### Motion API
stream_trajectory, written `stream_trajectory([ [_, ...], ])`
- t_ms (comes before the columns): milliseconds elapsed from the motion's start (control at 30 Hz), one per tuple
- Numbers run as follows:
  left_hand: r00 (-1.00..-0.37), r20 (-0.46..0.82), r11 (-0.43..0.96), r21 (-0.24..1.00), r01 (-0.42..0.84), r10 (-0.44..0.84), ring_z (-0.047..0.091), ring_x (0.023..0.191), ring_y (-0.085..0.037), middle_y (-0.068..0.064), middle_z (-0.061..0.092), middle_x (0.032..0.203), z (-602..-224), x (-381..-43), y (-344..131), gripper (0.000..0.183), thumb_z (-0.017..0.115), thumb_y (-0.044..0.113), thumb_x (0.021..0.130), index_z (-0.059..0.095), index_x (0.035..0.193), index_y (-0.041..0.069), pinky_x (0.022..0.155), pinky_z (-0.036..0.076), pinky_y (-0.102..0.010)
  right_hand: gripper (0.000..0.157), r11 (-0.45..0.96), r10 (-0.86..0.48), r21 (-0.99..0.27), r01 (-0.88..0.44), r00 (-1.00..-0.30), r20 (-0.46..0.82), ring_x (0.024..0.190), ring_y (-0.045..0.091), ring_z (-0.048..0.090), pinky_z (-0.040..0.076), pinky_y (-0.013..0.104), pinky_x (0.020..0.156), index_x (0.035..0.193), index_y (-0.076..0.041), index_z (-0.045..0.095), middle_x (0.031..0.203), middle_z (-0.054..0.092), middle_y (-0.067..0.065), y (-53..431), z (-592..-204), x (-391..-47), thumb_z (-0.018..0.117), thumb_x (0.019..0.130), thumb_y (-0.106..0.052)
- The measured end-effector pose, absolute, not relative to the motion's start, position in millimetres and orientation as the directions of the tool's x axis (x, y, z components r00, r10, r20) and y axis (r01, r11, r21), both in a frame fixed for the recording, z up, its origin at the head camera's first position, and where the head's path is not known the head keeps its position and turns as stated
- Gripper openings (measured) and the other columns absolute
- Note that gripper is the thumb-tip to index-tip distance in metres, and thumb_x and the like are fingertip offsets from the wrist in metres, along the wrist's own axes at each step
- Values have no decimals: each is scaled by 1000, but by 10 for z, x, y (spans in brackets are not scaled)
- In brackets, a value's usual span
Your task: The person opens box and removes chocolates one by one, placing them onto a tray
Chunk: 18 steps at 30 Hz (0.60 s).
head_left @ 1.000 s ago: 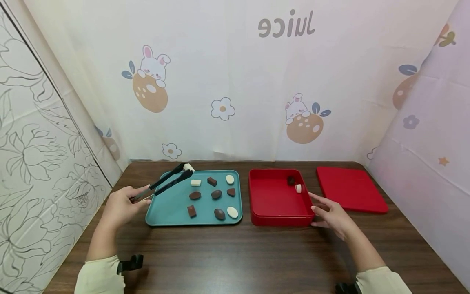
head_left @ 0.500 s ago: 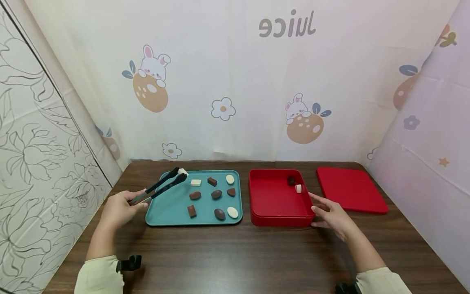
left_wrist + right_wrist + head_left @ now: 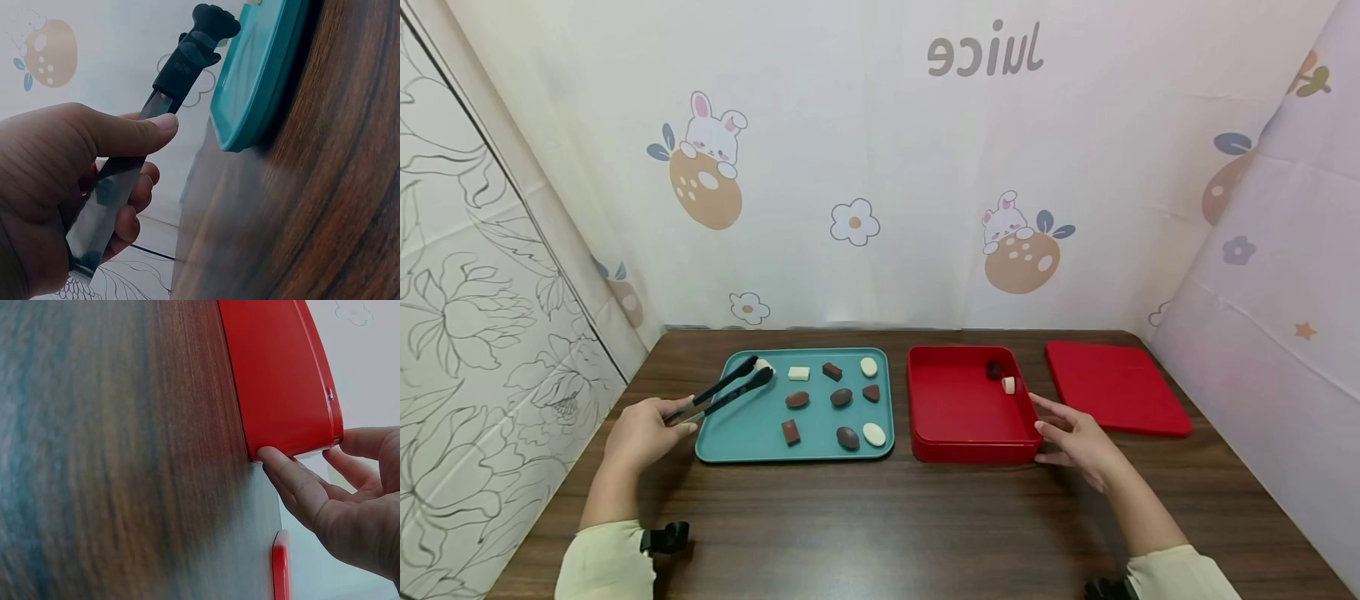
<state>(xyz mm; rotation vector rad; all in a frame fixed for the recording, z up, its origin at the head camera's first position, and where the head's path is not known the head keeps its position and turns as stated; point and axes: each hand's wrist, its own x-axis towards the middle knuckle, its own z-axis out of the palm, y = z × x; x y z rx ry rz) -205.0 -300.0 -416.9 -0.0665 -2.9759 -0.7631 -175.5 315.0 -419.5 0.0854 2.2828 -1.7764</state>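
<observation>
My left hand (image 3: 642, 433) grips black-tipped metal tongs (image 3: 187, 69) between thumb and fingers. In the head view the tong tips hang low over the left back part of a teal tray (image 3: 730, 446), with a small white chocolate piece (image 3: 762, 364) between them. Several dark, brown and white chocolates, such as a dark oval one (image 3: 841, 397) and a white bar (image 3: 798, 373), lie spread on the tray. My right hand (image 3: 1078, 443) rests its fairly straight fingers against the right side of a red box (image 3: 973, 451). Inside sit a dark chocolate (image 3: 993, 369) and a pale one (image 3: 1008, 385).
A flat red lid (image 3: 1116, 387) lies right of the box. All stand on a dark wooden table (image 3: 865, 533), with a printed curtain (image 3: 910, 150) rising behind its back edge and along the sides.
The tongs with the white chocolate have moved left and down, from above the tray's back edge to low over its left back part. The right hand and box stay put.
</observation>
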Motion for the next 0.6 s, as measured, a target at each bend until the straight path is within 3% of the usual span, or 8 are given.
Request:
stream_trajectory([
  [333, -1000, 22, 877, 479, 24, 15, 40, 56, -19, -4, 50, 66, -4178, -2059, -3017, 54, 75, 25, 87, 59, 135, 7, 50, 29, -32, 62, 260, -102, -946, 195, -968, -228, 114, 35, 56, 54, 48, 82, 155, -5, 21, 142, 32, 37, 3153, -4203, -1753, 52, 101, -10],
  [600, -1000, -7, 875, 484, 19, 25, 48, 69, -22, -1, 56, 67, -4152, -2072, -3051, 57, 75, 30, 86, 59, 134, 4, 59, 35, -34, 63, 257, -105, -948, 189, -970, -221, 115, 37, 55, 54, 48, 82, 155, -5, 21, 142, 32, 37, 3150, -4194, -1746, 53, 101, -11],
])
